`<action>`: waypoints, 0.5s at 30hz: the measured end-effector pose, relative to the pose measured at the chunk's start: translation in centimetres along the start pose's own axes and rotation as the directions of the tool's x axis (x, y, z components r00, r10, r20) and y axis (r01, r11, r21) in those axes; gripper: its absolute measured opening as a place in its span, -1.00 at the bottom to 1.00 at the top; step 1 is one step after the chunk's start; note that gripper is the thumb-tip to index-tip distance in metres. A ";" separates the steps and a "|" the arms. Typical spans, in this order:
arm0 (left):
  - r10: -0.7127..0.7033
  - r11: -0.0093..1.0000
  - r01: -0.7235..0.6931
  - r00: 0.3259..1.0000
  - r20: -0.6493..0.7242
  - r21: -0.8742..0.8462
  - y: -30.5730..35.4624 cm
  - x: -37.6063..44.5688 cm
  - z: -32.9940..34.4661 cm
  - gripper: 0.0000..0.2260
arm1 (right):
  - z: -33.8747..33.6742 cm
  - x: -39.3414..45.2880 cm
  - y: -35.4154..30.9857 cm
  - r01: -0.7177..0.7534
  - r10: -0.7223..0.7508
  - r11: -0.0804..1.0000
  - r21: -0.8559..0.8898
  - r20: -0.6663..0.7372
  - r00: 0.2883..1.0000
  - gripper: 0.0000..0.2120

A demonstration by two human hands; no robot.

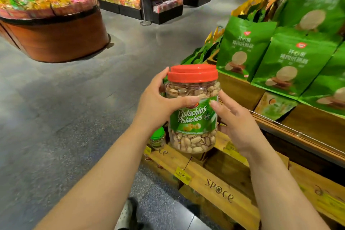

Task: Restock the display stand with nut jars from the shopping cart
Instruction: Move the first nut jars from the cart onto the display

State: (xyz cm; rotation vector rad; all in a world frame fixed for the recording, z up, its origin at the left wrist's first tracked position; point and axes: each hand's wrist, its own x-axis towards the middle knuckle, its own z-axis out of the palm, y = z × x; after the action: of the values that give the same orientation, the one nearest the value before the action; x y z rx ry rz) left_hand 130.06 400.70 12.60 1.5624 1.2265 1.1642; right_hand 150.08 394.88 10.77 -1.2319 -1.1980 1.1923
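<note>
A person's left hand [158,102] and right hand [237,123] curl their fingers around a red-lidded pistachio jar [193,110], holding it upright in the air above the wooden display stand [220,188], beside green snack bags [291,65] in a store aisle.

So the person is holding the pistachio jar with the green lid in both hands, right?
Not quite. The head view shows the pistachio jar has a red lid, not a green one. The green lid belongs to a smaller jar sitting lower on the wooden display stand. The rest is right: the left hand and right hand both hold it.
</note>
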 end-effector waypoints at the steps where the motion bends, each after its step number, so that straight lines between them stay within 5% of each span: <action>1: -0.001 1.000 0.001 1.000 0.030 -0.029 -0.8 1.4 -0.5 0.00 | 0.6 0.9 0.2 -0.014 0.014 1.000 0.003 -0.035 0.999 -0.48; 7: -0.003 0.999 0.015 0.961 0.277 -0.041 -5.3 9.3 -4.0 0.09 | 6.0 5.7 2.3 -0.113 0.132 0.990 0.085 -0.273 0.953 -0.21; 12: -0.021 1.000 0.014 0.894 0.447 0.019 -9.7 14.1 -6.1 0.09 | 10.0 9.0 3.4 -0.215 0.251 0.967 0.135 -0.392 0.885 -0.65; 15: -0.026 1.000 0.030 0.850 0.527 0.002 -12.8 15.6 -6.2 0.11 | 11.7 10.4 4.7 -0.258 0.341 0.937 0.234 -0.465 0.817 -0.61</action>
State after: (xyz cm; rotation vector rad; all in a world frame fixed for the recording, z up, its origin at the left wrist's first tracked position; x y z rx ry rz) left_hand 122.66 418.86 4.60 1.7019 0.8671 0.6434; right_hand 138.64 405.48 5.93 -1.5264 -0.5197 1.0710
